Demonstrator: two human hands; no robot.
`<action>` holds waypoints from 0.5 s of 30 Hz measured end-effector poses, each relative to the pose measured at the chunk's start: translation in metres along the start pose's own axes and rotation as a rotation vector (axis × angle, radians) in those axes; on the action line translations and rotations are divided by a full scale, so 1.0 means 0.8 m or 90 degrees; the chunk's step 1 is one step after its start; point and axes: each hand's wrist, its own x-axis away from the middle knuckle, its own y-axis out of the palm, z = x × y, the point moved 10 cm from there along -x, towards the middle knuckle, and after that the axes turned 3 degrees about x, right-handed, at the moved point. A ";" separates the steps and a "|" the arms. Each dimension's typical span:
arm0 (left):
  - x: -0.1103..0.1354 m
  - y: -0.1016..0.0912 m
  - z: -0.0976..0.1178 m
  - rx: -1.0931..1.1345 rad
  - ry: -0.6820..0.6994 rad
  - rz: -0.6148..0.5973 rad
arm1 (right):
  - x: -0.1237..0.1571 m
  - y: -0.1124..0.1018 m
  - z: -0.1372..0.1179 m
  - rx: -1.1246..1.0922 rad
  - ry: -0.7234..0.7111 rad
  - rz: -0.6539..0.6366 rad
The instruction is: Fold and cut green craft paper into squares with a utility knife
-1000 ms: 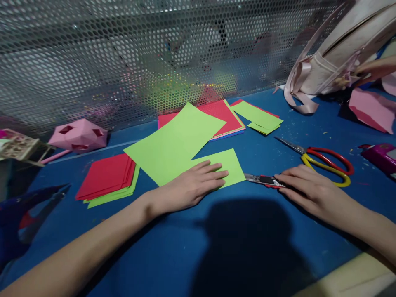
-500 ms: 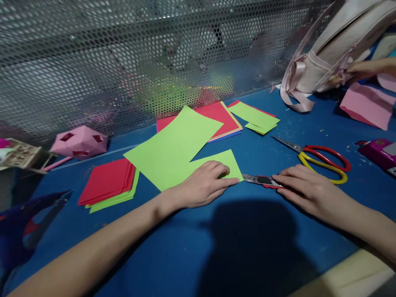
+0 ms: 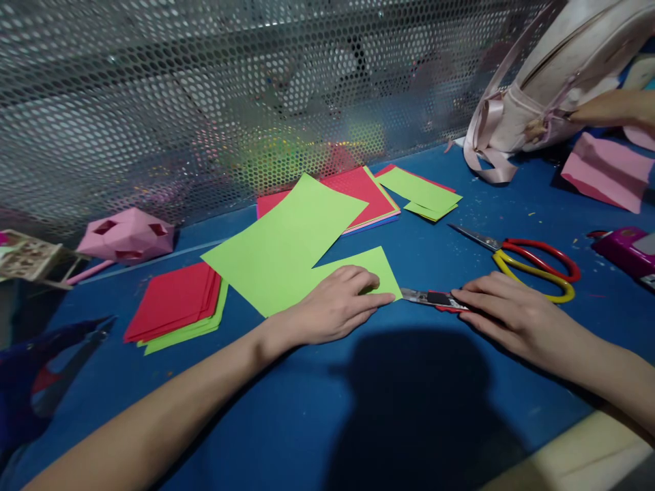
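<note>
1. Nearest on the blue desk [image 3: 409, 409], the left hand [image 3: 335, 310] bears down on the small light-green paper rectangle [image 3: 381, 269] at its near right corner. Its fingers [image 3: 366, 281] are half curled and press rather than pinch.
2. Beside it, the right hand [image 3: 504, 314] lies over the handle of the red-and-black utility knife [image 3: 427, 297], whose blade tip points at that corner. The fingers are stretched nearly flat, and I cannot tell whether they grip the knife.
3. The step looks like steadying paper with a blade at hand. Any cut would call for a flat sheet and left fingertips kept clear of the blade.
4. Farther off lie the large light-green sheet [image 3: 286, 239], red-and-yellow-handled scissors [image 3: 532, 266], and a red paper stack [image 3: 174, 300].
5. At the back stands the perforated metal screen [image 3: 205, 102].
</note>
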 end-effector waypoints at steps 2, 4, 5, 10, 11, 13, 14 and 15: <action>0.001 0.001 -0.001 0.000 -0.003 -0.004 | 0.000 0.000 0.001 -0.007 0.008 0.001; 0.001 0.002 -0.002 0.003 -0.007 -0.006 | 0.001 0.000 0.003 -0.010 0.018 0.005; 0.001 0.002 -0.003 0.005 -0.011 -0.006 | 0.001 0.001 0.003 -0.011 0.020 0.006; 0.001 0.002 -0.005 0.014 -0.022 -0.006 | 0.004 0.004 0.001 -0.007 0.013 0.000; 0.001 0.002 -0.004 0.019 -0.022 -0.006 | 0.004 0.003 0.001 -0.002 0.012 0.004; 0.001 0.002 -0.005 0.029 -0.023 -0.004 | 0.003 0.002 0.000 0.007 0.009 0.009; 0.001 0.001 -0.005 0.032 -0.024 -0.002 | 0.003 0.003 0.000 0.011 0.007 0.007; 0.002 0.001 -0.006 0.033 -0.025 0.001 | 0.003 0.003 -0.001 0.012 0.005 0.005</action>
